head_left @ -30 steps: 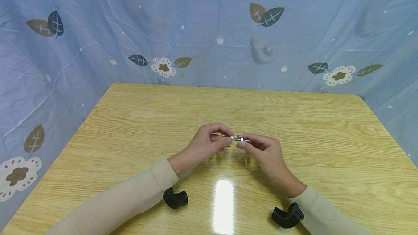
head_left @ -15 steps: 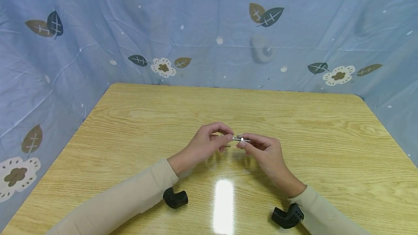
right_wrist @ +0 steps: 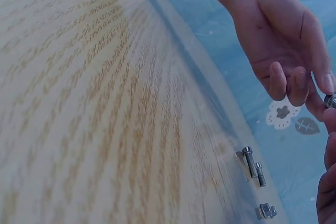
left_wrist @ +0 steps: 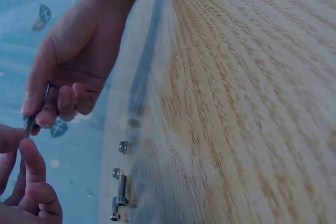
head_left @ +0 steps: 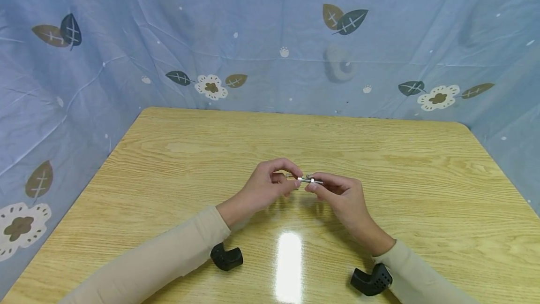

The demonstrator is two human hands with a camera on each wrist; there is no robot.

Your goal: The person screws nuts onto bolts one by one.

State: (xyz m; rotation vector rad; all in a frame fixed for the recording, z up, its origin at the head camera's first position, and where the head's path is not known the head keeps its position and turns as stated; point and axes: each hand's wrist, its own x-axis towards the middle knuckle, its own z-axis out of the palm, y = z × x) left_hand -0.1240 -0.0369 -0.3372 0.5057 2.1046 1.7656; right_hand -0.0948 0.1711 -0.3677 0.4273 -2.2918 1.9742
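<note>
A curtain (head_left: 253, 27) hangs behind the far edge of the table (head_left: 190, 144) and along its left and right edges. Above the surface's middle, a bolt (head_left: 306, 180) lies between the left hand (head_left: 269, 183) and right hand (head_left: 343, 196), a nut (head_left: 312, 180) on it. On the surface, two screws (right_wrist: 249, 162) lie side by side, left of loose nuts (right_wrist: 268, 211).

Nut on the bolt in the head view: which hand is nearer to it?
Right. The right hand pinches around the nut itself; the left hand is farther along the bolt, pinching its opposite end, apart from the nut.
</note>
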